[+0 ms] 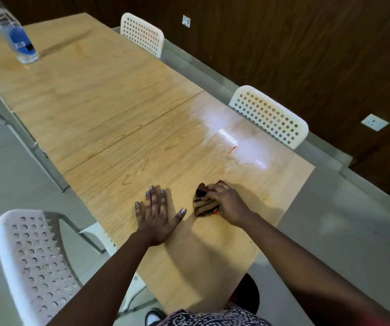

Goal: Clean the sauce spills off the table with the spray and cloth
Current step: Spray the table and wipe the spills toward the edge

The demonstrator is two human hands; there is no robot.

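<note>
- step in hand: wiping. right hand point(227, 203) clenches the bunched cloth point(204, 204) against the table point(109, 109); left hand point(158, 214) lies flat, fingers spread.
- next: carry the cloth forward to the red sauce streak point(233, 148) in the wet patch.
- spray bottle point(15, 31) stands at the far end; its blue label is unreadable.

No text can be read anywhere: the blue label point(23, 42) on the clear bottle point(12, 31) at the upper left of the frame carries white lettering too blurred to make out.
</note>
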